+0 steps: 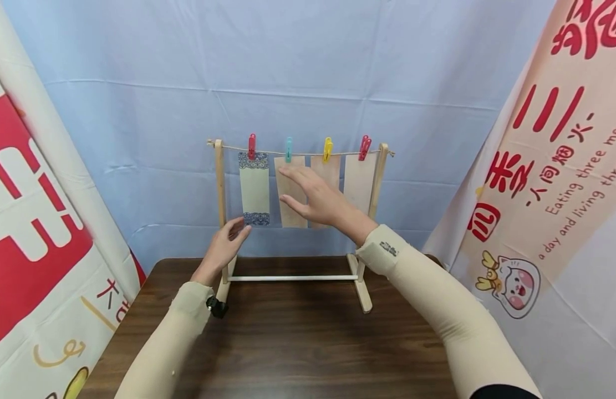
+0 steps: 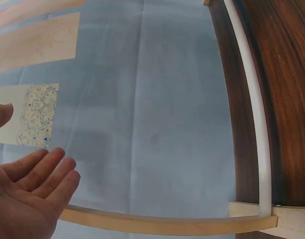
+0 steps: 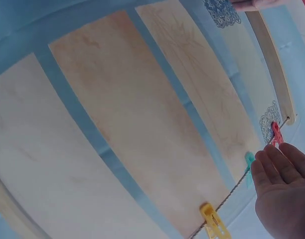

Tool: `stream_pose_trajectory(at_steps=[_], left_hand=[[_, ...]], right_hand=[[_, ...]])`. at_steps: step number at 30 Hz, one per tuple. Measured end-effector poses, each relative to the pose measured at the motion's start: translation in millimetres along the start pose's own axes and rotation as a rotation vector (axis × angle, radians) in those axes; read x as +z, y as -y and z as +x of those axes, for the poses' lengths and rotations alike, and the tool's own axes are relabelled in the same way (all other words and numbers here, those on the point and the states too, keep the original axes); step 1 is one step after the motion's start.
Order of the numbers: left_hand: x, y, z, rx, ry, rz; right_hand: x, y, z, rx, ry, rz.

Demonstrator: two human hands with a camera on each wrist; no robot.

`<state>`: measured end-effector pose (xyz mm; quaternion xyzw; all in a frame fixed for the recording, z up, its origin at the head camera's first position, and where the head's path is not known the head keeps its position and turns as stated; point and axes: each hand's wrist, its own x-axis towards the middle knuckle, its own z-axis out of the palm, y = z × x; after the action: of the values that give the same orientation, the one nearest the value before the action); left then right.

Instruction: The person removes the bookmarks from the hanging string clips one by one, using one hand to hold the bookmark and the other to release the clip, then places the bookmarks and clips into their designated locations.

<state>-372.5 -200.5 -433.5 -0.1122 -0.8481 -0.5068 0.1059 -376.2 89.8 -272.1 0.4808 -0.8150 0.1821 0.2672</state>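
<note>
Paper strips hang side by side from a cord. The leftmost strip, pale with blue patterned ends, hangs from a red clip. My left hand is beside its lower end, fingers relaxed and holding nothing. A beige strip with faint plant drawings hangs from a teal clip. In front of it is my right hand, fingers extended, partly covering it and the tan strip under a yellow clip. The rightmost strip, whitish, hangs from another red clip.
A wooden stand carries the cord between two posts. Its white crossbar runs low between feet on the dark wooden table. Behind hangs a light blue cloth; printed banners flank both sides.
</note>
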Motion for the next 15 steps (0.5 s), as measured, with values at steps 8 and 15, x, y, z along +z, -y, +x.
stream_pose_trajectory(at_steps=[8, 15], left_hand=[[1.0, -2.3, 1.8, -0.004, 0.001, 0.016], [0.9, -3.5, 2.4, 0.0, -0.001, 0.011]], right_hand=[[-5.1, 2.8, 10.5, 0.005, 0.018, -0.009], [-7.2, 4.9, 17.7, 0.014, 0.034, -0.005]])
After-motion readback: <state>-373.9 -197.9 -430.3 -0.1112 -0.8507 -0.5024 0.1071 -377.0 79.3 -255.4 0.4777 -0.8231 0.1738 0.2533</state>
